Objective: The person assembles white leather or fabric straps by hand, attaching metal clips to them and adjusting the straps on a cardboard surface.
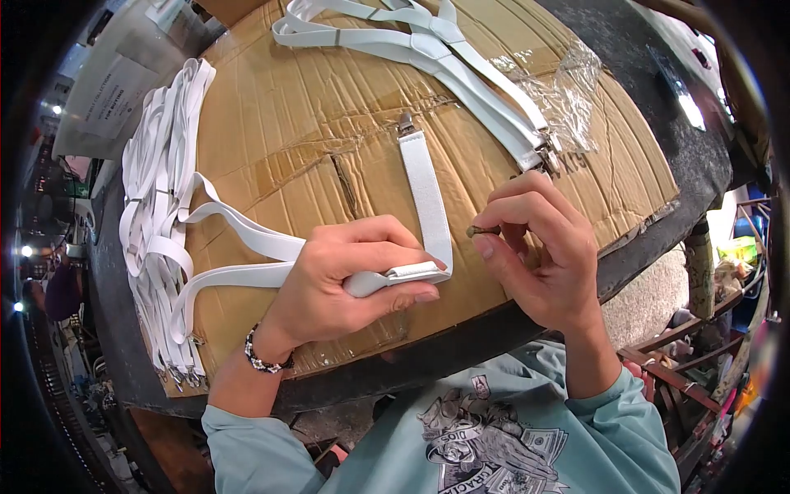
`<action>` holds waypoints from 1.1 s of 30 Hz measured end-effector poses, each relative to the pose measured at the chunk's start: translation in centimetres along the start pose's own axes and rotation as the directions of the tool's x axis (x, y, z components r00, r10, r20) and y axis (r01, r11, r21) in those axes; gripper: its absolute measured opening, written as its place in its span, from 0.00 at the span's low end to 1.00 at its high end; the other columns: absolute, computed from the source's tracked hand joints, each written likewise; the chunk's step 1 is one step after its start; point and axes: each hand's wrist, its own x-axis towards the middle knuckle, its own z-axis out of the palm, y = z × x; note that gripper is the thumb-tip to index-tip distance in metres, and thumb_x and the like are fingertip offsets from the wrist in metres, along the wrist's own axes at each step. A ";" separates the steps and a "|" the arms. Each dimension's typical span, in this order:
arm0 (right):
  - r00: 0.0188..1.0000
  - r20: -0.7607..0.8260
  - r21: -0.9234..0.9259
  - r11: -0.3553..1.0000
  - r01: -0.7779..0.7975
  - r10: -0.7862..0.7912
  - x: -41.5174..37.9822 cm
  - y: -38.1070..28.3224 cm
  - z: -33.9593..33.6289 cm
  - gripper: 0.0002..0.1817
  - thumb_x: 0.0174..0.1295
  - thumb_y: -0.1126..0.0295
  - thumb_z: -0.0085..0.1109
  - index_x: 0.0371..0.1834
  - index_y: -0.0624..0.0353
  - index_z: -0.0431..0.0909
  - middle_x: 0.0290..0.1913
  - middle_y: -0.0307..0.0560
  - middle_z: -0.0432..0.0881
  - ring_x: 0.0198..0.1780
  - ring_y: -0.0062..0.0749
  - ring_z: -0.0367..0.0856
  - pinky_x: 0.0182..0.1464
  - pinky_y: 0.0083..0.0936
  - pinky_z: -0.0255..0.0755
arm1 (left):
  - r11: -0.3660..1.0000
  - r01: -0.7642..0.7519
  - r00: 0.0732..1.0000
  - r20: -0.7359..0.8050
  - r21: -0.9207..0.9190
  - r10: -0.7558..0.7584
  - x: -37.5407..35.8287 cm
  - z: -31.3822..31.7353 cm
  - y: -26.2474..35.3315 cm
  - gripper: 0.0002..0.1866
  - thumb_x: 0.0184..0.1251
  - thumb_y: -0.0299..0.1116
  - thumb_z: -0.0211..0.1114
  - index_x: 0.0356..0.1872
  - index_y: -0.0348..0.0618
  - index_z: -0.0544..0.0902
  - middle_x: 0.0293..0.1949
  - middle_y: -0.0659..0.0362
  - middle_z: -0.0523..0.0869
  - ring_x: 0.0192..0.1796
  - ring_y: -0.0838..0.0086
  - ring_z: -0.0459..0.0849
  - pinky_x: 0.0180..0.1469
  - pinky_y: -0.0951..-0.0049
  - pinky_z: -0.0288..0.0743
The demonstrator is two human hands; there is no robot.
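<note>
My left hand (354, 276) pinches a folded end of a white elastic suspender strap (428, 193) between thumb and fingers. That strap bends upward on the cardboard to a metal clip (406, 123) at its far end. To the right, my right hand (543, 251) is closed in a pinch on a small dark, brownish piece (475, 231); its exact kind is too small to tell. The two hands are apart. Two white bands (247, 239) run from behind my left hand to a bundle of white suspenders (164, 214) on the left.
A flattened cardboard sheet (288, 132) covers much of the dark table (658, 99). More white suspenders (444, 62) with metal clips lie at the back right, beside crinkled clear tape (568, 90). A translucent plastic bin (123, 82) stands at the back left.
</note>
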 end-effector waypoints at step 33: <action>0.889 0.132 0.383 0.805 -0.453 0.438 -1.4 -3.1 0.4 0.09 0.76 0.77 0.55 0.54 0.67 0.80 0.43 0.45 0.88 0.38 0.17 0.82 0.36 0.16 0.74 | 0.843 -0.268 0.899 -0.194 0.467 0.394 0.4 1.4 -1.0 0.20 0.67 0.51 0.74 0.38 0.41 0.89 0.30 0.55 0.86 0.36 0.57 0.84 0.44 0.61 0.74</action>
